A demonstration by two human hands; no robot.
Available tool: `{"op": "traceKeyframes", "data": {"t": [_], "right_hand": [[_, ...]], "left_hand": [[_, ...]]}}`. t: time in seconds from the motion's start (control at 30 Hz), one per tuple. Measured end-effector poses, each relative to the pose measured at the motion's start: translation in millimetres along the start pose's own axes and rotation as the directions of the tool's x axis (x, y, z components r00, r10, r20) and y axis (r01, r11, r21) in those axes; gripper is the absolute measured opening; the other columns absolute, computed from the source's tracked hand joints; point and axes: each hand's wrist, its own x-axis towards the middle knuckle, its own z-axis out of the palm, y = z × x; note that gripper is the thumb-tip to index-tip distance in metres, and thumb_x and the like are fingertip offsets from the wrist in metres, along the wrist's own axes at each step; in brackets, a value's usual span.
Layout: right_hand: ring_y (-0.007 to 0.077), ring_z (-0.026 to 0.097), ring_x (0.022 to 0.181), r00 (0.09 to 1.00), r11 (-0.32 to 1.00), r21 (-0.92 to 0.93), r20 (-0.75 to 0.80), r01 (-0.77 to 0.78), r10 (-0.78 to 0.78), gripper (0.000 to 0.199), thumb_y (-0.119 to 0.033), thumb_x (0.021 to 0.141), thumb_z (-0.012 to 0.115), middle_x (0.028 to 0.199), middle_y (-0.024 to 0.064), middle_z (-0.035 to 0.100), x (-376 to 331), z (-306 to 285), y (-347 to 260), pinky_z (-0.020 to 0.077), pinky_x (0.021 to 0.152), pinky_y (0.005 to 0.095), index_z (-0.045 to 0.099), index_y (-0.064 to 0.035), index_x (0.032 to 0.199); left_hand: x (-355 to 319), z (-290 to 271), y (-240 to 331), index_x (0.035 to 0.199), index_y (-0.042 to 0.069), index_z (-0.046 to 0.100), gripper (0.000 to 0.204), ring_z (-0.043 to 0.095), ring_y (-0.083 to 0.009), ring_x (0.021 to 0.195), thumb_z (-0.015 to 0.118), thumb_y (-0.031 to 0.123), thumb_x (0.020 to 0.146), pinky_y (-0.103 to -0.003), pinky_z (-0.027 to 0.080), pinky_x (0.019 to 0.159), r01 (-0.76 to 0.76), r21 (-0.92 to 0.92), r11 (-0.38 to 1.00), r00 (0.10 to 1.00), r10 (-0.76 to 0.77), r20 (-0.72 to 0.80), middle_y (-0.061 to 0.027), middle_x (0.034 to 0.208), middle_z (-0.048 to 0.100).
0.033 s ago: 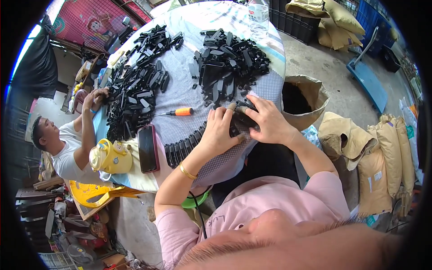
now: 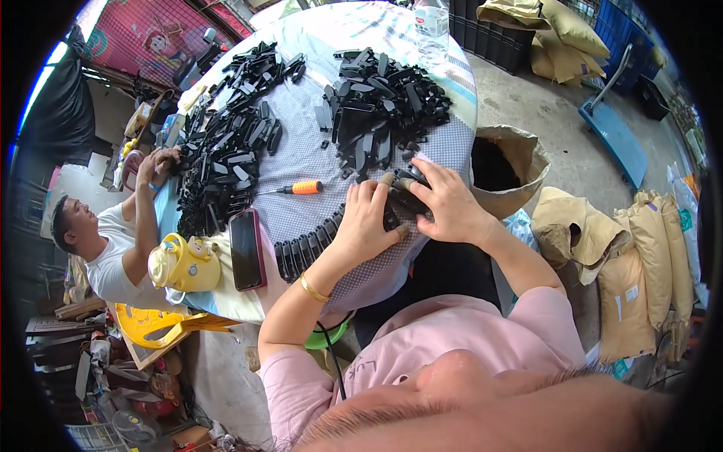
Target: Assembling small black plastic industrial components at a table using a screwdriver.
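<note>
head view: right hand [image 2: 450,203], thumb and forefinger apparently clamped on a black piece [image 2: 409,200], to the right of the orange-handled screwdriver [image 2: 304,187] and a little nearer the wearer. left hand [image 2: 369,218] curled just beside it, thumb and fingers bent around the same stretch; cannot tell whether they pinch or only steady, the contact being mostly hidden.

a row of black links [image 2: 307,245] comes out from under the left wrist, lying on the wearer's side of the screwdriver. to do it well, i judge: left hand braces, right hand seats the piece squarely, pressing evenly; a tilted push could twist the row or spring a joint.

farther out: loose black parts [image 2: 365,147] heaped beyond the screwdriver and to its right, within easy reach; phone [image 2: 246,248] to its left, toward the wearer.
</note>
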Motion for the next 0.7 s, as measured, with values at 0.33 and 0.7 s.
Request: {"op": "traceKeyframes", "data": {"t": [0.33, 0.7], "right_hand": [[0.0328, 0.045, 0.107, 0.977, 0.976, -0.070, -0.074, -0.207, 0.202, 0.055, -0.028, 0.062, 0.072, 0.115, 0.0182, 0.047, 15.2, 8.9, -15.5, 0.0386, 0.088, 0.0431, 0.054, -0.0038, 0.108], [0.0307, 0.051, 0.091, 0.975, 0.980, 0.012, -0.103, -0.198, 0.198, 0.059, -0.025, 0.057, 0.073, 0.104, 0.0137, 0.047, 4.7, -3.0, -6.3, 0.0421, 0.080, 0.0393, 0.051, -0.0045, 0.108]], "left_hand": [[-9.7, -3.7, 4.7, 0.133, 0.001, 0.030, 0.084, 0.042, -0.0346, 0.111, 0.070, 0.023, 0.063, -0.060, 0.021, 0.101, 0.021, 0.114, 0.993, 1.000, -0.019, -0.013, -0.0188, 0.118, 0.042], [-13.0, -1.8, 8.3, 0.133, 0.004, 0.031, 0.077, 0.042, -0.0317, 0.114, 0.069, 0.029, 0.071, -0.061, 0.021, 0.101, 0.075, 0.128, 0.989, 0.997, -0.074, -0.013, -0.0152, 0.122, 0.043]]}}
